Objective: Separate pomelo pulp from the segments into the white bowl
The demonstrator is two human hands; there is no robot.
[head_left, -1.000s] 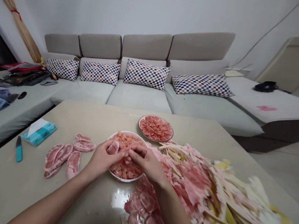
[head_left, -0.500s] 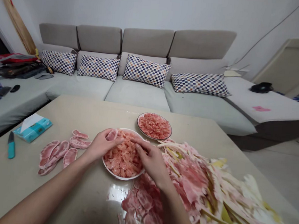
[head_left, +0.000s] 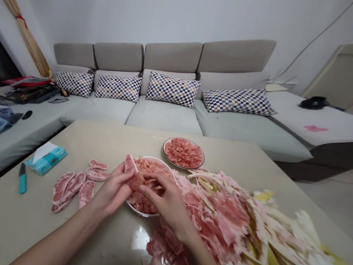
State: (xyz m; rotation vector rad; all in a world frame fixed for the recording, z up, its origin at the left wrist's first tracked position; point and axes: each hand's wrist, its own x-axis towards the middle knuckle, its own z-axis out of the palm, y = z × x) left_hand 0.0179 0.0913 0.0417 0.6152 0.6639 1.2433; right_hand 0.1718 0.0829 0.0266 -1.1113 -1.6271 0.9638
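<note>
My left hand (head_left: 113,191) is closed on a pink pomelo segment (head_left: 130,167), which stands up between thumb and fingers over the near left rim of a white bowl (head_left: 138,212). The bowl is full of loose pomelo flesh (head_left: 149,163). My right hand (head_left: 166,201) reaches across the bowl, its thumb and fingers pinching the peeled flesh at the lower end of that segment. Left of the bowl lie several unpeeled pomelo segments (head_left: 69,185). Behind it sits a dark-rimmed plate (head_left: 164,151) heaped with more flesh.
A large heap of pomelo peel and membranes (head_left: 233,220) covers the table's right side. At the left lie a blue tissue pack (head_left: 48,161) and a knife with a teal handle (head_left: 23,183). Beyond the table (head_left: 92,249) runs a grey sofa (head_left: 165,115) with checked cushions (head_left: 174,90).
My left hand has turned and raised the segment upright. My right hand has come left to meet it. The whole view has shifted slightly, with things sitting lower and a little right.
</note>
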